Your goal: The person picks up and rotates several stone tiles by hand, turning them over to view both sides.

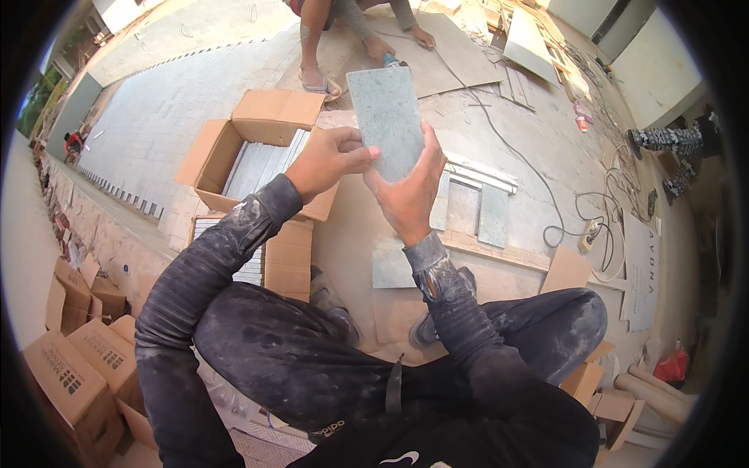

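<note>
A rectangular grey-green stone tile (386,109) is held up in front of me, its broad face toward me. My left hand (329,161) pinches its lower left edge, with the thumb on the face. My right hand (412,187) grips the bottom and lower right edge, fingers reaching up the side. Just left of my hands stands an open cardboard box (211,156) with tiles packed on edge. Nearer my left knee, a second cardboard box (289,261) also holds stacked tiles. Another tile (394,264) lies flat on the ground between my feet and the wooden frame.
A wooden frame (499,251) with a loose tile (493,214) lies right of my hands. Across from me, a co-worker's hand (380,49) holds a blue power tool (392,60) over a board. Cables (538,179) cross the floor at right. Cardboard boxes (74,382) stand lower left.
</note>
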`<state>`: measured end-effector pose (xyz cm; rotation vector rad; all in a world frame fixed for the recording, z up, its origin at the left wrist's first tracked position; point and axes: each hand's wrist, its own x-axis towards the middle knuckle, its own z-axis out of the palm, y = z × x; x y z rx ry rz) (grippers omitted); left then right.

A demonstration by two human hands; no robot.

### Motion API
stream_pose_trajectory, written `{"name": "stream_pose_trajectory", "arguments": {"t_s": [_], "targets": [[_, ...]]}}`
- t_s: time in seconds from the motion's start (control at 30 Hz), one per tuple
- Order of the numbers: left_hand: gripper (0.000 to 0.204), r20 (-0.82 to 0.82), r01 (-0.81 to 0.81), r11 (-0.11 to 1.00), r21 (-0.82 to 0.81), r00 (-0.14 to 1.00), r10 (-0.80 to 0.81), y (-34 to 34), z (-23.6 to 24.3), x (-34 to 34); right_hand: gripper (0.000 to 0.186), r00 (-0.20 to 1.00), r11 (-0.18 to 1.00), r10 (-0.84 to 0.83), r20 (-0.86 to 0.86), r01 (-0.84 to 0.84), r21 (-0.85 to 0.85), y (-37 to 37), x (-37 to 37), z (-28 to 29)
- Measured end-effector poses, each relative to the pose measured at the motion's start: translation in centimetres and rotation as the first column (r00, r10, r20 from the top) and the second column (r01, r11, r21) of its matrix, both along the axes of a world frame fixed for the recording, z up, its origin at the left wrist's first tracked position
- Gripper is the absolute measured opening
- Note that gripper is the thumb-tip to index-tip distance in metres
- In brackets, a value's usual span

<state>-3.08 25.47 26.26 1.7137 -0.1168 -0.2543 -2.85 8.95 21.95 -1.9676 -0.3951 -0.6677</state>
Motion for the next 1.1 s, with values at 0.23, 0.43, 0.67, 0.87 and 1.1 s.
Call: {"name": "stream_pose_trajectory", "arguments": {"t_s": [0.23,0.43,0.67,0.87,1.1], "targets": [[0.028,0.057,-0.055,0.997,-0.054,0.997,0.058,1.0,1.0,-0.3,0.095,0.997,0.995,0.077,-0.001,-0.076,0.064,-0.7,-1.0,2.6],[0.033,0.076,-0.028,0.999,-0.03,0.997,0.03,0.7,2.2,-0.6,0.041,0.811,0.708,0.531,-0.246,-0.265,0.654,-5.4,2.7,3.6],[0.034,0.095,-0.025,1.0,-0.004,0.995,0.025,0.1,2.8,-0.9,0.027,0.705,0.537,0.679,-0.203,-0.289,0.792,-6.8,2.9,3.6],[0.035,0.079,-0.046,0.999,0.01,0.996,0.045,-0.4,2.6,-0.9,0.027,0.711,0.531,0.676,-0.196,-0.285,0.798,-7.3,2.8,3.5],[0.037,0.087,-0.059,0.996,0.067,0.995,0.053,0.6,2.0,-0.8,0.028,0.695,0.569,0.683,-0.224,-0.315,0.76,-7.0,2.9,3.4]]}}
